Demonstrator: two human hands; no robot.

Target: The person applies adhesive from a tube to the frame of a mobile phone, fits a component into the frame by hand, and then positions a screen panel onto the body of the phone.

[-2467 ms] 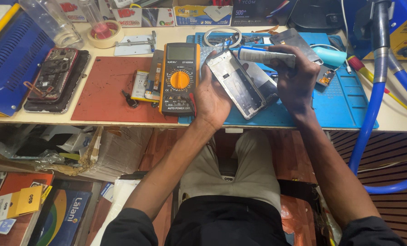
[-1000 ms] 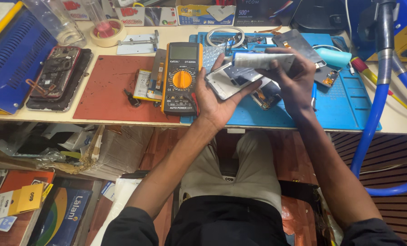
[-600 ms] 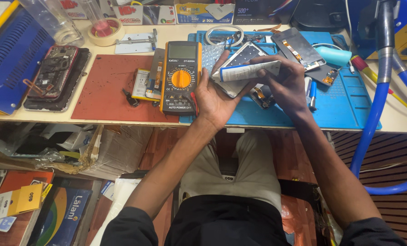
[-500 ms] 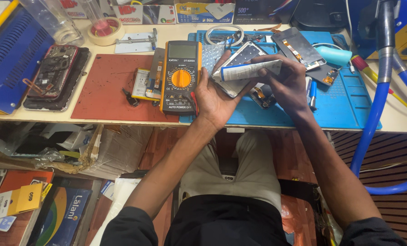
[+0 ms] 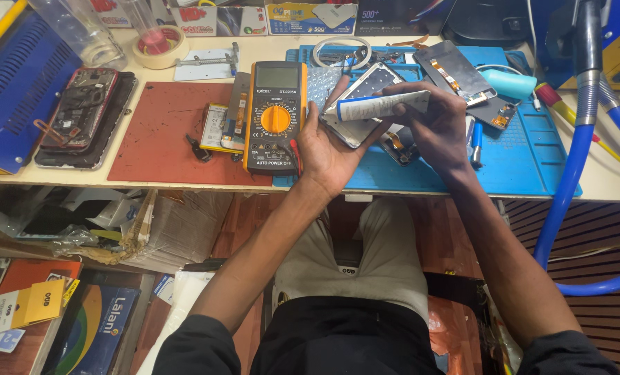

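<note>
Cluttered shelves of boxes and papers sit below the bench (image 5: 185, 182), nearest the seated person's knees. Over the bench's front edge, the left hand (image 5: 327, 149) cradles an opened phone frame (image 5: 357, 104) from beneath, tilted upward, likely so its inner face is reachable. The right hand (image 5: 440, 128) grips a white tube (image 5: 381, 106), laid across the frame, nozzle apparently toward the frame's edge. Beneath them lies a blue work mat (image 5: 525, 156); beside it an orange multimeter (image 5: 275, 114) rests on a red mat (image 5: 164, 132). Farther left, a dismantled phone (image 5: 77, 107) rests on a dark tray; beyond, a tape roll (image 5: 158, 47).
</note>
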